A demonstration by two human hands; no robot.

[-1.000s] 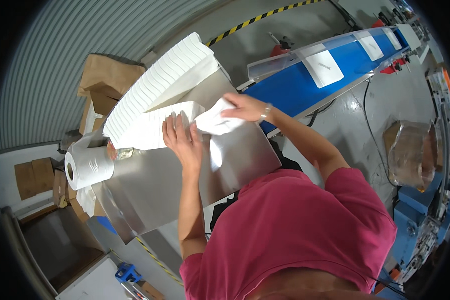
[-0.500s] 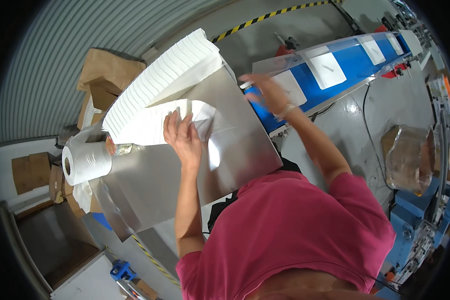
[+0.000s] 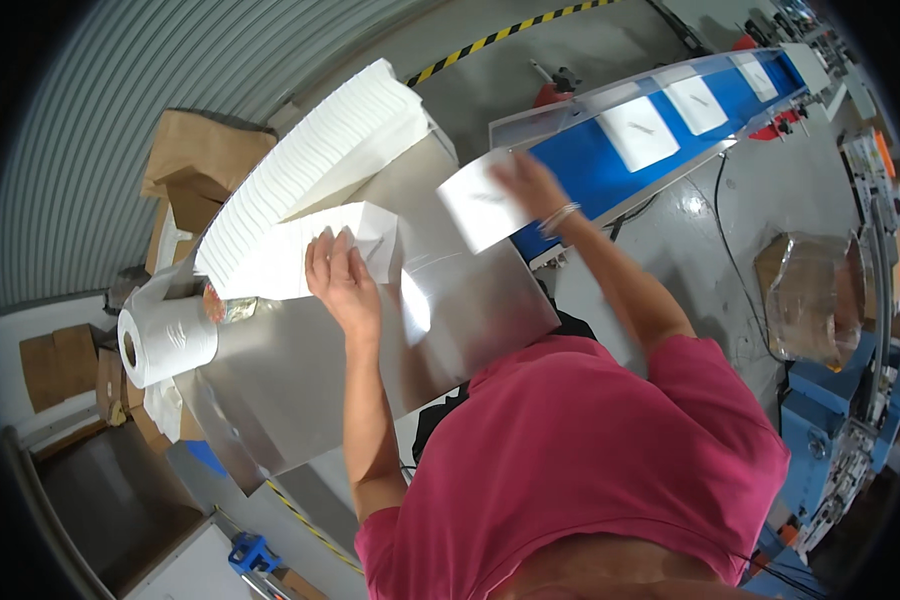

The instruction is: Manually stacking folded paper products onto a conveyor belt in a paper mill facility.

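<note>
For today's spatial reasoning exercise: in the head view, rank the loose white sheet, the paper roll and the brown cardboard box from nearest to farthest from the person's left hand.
1. Loose white sheet: under the left hand, touching its fingers.
2. Paper roll: at the steel table's left edge.
3. Brown cardboard box: beyond the tall white stack, upper left.

The right hand (image 3: 530, 185) is motion-blurred, so how its fingers grip the white folded sheet (image 3: 480, 205) cannot be told. The marks on that sheet are too smeared to make out. The far end of the blue conveyor belt (image 3: 610, 165) runs off at the picture's dark rim. The left hand (image 3: 342, 280) hides part of the loose white sheet (image 3: 290, 255) beneath it.
</note>
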